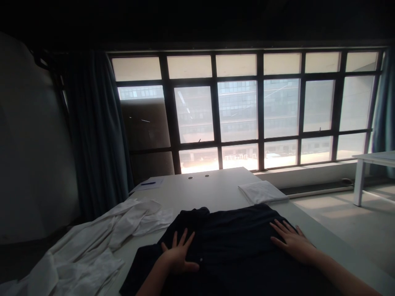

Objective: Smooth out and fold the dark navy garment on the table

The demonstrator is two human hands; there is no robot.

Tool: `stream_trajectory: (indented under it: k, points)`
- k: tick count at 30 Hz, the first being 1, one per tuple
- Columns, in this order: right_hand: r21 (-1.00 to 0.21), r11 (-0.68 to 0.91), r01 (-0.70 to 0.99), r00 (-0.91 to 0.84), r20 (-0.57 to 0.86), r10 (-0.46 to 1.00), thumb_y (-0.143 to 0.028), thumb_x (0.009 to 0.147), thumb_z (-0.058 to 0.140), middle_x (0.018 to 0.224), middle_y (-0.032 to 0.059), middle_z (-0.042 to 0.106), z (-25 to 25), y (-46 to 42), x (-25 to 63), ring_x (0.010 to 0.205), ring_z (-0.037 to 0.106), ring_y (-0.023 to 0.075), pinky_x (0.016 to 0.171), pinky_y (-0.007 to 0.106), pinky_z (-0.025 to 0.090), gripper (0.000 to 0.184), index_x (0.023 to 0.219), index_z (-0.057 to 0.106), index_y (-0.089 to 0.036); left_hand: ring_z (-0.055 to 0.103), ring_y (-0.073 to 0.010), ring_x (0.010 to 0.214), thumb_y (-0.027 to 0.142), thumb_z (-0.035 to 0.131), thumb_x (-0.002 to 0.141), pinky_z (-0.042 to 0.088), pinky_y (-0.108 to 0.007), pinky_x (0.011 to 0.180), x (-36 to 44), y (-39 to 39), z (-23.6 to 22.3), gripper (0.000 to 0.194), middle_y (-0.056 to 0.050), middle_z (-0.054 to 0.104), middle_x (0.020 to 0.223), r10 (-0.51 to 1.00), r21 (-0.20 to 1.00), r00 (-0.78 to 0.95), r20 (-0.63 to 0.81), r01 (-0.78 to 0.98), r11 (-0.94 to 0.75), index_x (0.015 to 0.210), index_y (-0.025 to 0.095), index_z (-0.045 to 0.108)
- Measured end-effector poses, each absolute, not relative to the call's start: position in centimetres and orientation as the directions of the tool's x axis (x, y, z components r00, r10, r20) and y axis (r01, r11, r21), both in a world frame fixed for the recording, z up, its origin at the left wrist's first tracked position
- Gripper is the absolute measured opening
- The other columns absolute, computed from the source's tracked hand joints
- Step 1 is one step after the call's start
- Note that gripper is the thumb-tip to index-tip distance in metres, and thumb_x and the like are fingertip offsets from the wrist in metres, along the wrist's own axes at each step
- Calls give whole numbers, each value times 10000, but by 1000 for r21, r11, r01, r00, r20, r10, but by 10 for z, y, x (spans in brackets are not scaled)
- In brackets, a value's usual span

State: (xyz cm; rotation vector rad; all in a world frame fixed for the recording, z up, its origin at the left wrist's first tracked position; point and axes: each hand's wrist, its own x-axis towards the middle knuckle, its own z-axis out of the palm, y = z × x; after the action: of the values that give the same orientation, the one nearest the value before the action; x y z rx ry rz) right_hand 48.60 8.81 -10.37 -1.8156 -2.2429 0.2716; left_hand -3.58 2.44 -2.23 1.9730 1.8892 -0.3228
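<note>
A dark navy garment [234, 242], which looks like a shirt, lies spread over the near part of the white table [191, 191]. My left hand [178, 255] rests on its left side with the fingers spread. On its right side, close to the edge, my right hand [291, 241] lies flat with the fingers apart. Neither hand holds anything. A small pale spot, perhaps a button, shows beside my left thumb. The garment's lower part runs out of view at the bottom.
Crumpled white clothing [101, 234] is heaped along the table's left side. A folded white cloth [262, 192] lies by the right edge. At the far left corner a pen [148, 183] rests on paper. Another white table [375, 158] stands at right, near the windows [237, 111].
</note>
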Motion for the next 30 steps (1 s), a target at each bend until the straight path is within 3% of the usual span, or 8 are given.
stream_trajectory:
  k: [6,11,15,19,24,30]
  points:
    - [-287,120,950,-94,105,990,-781,865,415,1631,34,301,-120,90,537,1510,228,382,1208,685,123,789,1525,420,-348,-233,-487,1466,659,727,630,-24,-883,998,-33,20,-18,1255,-16,-220,1656,905,119,66,-419,993,-17,1591,377,-28]
    - [-320,-5,947,60,163,985,-750,857,384,1546,192,451,-128,89,570,1434,420,359,1192,526,331,927,1521,419,-103,-231,-477,1471,646,709,663,-19,-875,1008,-33,19,-18,1219,-18,-224,1656,910,109,57,-411,994,-13,1594,373,-30]
    - [-327,81,941,-4,230,973,-639,858,456,1374,162,634,-119,85,583,1289,574,351,1078,468,459,668,1298,645,-172,-227,-477,1473,634,681,694,-6,-873,1010,-31,17,-14,1181,-29,-217,1659,910,107,63,-409,994,-20,1597,361,-30]
    - [-368,125,921,-33,245,969,-575,872,481,1195,131,715,-104,76,577,1113,667,320,948,404,521,494,1113,724,-218,-224,-475,1475,603,676,697,-10,-865,1019,-30,14,-11,1171,-33,-214,1658,908,97,57,-416,995,-18,1599,350,-27]
    - [-418,180,891,-66,272,960,-552,853,520,1039,127,727,-95,68,554,997,673,311,865,381,517,441,1051,721,-214,-220,-476,1476,603,675,700,0,-866,1019,-30,14,-11,1160,-19,-218,1658,913,106,57,-403,994,-15,1599,366,-20]
    - [-420,94,903,38,294,955,-509,868,453,922,126,728,-100,71,540,928,684,317,792,387,504,460,1127,671,-197,-223,-483,1472,599,678,698,0,-868,1020,-30,14,-12,1162,-14,-212,1660,915,102,59,-399,995,-20,1601,366,-15]
